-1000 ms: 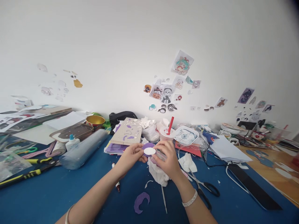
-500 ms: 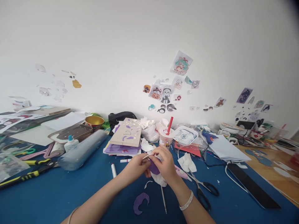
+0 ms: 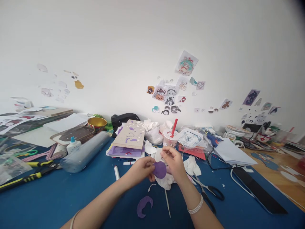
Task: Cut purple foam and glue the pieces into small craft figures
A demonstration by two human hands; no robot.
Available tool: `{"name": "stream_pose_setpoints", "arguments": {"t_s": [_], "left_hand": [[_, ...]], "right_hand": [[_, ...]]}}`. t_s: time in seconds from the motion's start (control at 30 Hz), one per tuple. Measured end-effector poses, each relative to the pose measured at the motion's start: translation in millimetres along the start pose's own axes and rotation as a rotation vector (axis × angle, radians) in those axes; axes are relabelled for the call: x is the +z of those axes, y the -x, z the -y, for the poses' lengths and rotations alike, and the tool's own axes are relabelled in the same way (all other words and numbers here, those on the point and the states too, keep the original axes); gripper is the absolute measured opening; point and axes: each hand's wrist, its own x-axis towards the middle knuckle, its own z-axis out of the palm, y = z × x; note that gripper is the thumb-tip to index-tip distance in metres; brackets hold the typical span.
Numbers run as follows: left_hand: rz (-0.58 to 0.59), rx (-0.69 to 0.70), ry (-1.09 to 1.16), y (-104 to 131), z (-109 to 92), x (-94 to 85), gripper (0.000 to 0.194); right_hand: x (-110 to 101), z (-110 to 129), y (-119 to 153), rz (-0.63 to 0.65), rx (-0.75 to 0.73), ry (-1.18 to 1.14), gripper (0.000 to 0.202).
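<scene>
Over blue tabletop (image 3: 52,197), left grip (image 3: 144,168) holds purple disc (image 3: 160,170), right grip (image 3: 175,161) white disc (image 3: 158,155), by their edges.

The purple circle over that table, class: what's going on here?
A person's left hand holds up a purple circle, while the right hand holds a white piece close by. A purple crescent lies on the blue table, nearer the person, and scissors lie to its right.
</scene>
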Motion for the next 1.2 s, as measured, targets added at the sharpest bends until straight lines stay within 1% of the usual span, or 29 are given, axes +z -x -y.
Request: {"name": "stream_pose_setpoints", "arguments": {"t_s": [0.07,0.17,0.27,0.33,0.43,0.53,0.67,0.77,0.87,1.03,1.2], "left_hand": [[-0.033,0.017,0.025,-2,-1,-4.2,0.026],[-0.093,0.034,0.061,-5,0,-9.5,0.033],[-0.126,0.023,0.079,-7,1,-11.4,0.036],[-0.123,0.008,0.086,-6,1,-10.8,0.037],[-0.110,-0.023,0.108,-3,-1,-9.1,0.039],[-0.109,-0.043,0.142,0,-3,-8.3,0.039],[-0.132,-0.036,0.160,1,-5,-8.3,0.038],[-0.118,-0.039,0.175,1,-5,-7.8,0.039],[-0.111,-0.044,0.205,1,-5,-7.1,0.038],[-0.102,-0.030,0.270,4,-8,-6.0,0.032],[-0.126,0.027,0.299,3,-7,-5.6,0.033]], "right_hand": [[-6,2,-3,0.053,-0.097,0.042,0.012],[-13,7,-4,0.175,-0.264,0.222,0.008],[-15,13,-3,0.303,-0.338,0.413,0.009],[-13,15,-1,0.348,-0.370,0.494,0.008],[-11,13,0,0.340,-0.389,0.536,0.005],[-11,9,-2,0.304,-0.374,0.507,0.005],[-12,8,-3,0.300,-0.371,0.483,0.005],[-10,8,-3,0.299,-0.362,0.485,0.007],[-8,8,-2,0.268,-0.346,0.474,0.008],[-5,7,-2,0.232,-0.371,0.459,0.010],[-5,5,-2,0.187,-0.410,0.465,0.008]]}}
